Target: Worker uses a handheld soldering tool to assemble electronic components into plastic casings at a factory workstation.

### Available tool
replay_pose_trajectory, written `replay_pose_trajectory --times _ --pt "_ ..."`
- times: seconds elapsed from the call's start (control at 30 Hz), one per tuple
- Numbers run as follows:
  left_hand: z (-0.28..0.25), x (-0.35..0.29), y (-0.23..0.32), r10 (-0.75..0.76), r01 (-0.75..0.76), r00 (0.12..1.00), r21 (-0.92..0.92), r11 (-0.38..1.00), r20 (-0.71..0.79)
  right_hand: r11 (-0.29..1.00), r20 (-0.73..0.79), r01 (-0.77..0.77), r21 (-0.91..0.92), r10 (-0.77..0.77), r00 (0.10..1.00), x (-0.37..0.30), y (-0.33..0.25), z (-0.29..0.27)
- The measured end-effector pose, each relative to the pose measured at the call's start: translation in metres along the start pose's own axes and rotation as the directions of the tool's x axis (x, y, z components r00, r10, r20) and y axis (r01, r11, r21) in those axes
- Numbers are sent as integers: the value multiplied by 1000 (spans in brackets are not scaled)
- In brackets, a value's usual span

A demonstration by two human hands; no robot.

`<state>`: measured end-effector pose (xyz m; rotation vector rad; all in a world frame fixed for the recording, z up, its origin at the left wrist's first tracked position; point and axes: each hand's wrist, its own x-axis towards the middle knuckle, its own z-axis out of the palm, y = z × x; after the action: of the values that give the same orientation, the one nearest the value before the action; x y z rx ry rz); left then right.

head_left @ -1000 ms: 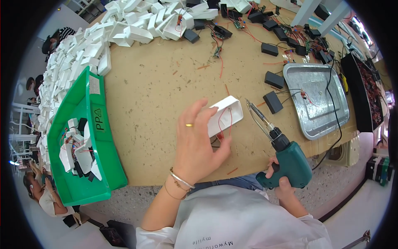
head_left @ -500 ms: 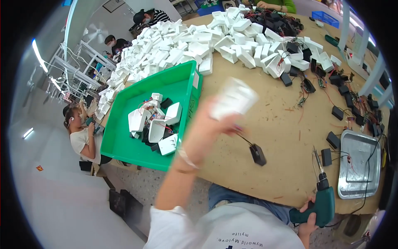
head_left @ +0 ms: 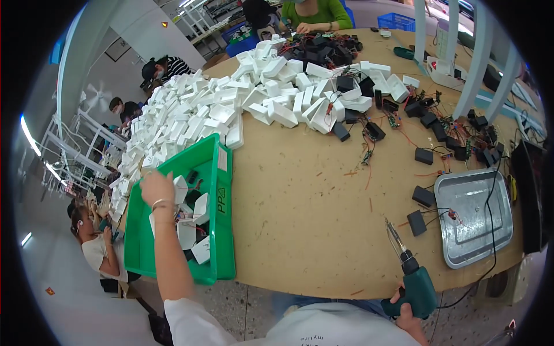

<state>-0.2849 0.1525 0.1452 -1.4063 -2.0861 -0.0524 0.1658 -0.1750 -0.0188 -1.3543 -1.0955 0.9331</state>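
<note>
My left hand [head_left: 157, 189] is inside the green plastic bin [head_left: 226, 230], over its left part. The fingers point down and look loosely apart, partly hidden by the back of the hand, and no casing shows in them. Beside it in the bin lie several white plastic casings [head_left: 201, 209] with black boxes and wires among them. At the table's front edge, my right hand [head_left: 407, 316] is wrapped round the handle of a green pistol-shaped soldering gun [head_left: 421, 291]. Its metal tip points up and to the left, above the tabletop.
A large heap of white casings [head_left: 190, 109] covers the table's far left. Black boxes with wires [head_left: 435, 124] lie along the right. A metal tray [head_left: 476, 248] sits at right, the gun's cord across it. A co-worker in a green top [head_left: 323, 14] sits at the far side.
My left hand has moved left from above the table to inside the bin; the white casing and dangling black box no longer show in it. The view has shifted; my right hand still holds the gun.
</note>
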Motion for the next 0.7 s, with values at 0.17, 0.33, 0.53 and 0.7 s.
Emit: replay_pose_trajectory --times 0.17,0.33,0.53,0.7 --pt "-8 40 179 322 -385 920 -675 630 -224 998 -85 -35 -55 30 996 -6 0 1" --pt "13 48 260 602 -556 796 -472 684 -65 999 -44 -42 30 43 998 -1 -13 7" --pt "21 6 244 689 -484 702 -589 647 180 996 32 -52 -72 55 998 -7 -8 -5" --pt "-15 -81 212 807 -373 588 -866 334 58 963 -4 139 -232 -144 990 5 0 -7"
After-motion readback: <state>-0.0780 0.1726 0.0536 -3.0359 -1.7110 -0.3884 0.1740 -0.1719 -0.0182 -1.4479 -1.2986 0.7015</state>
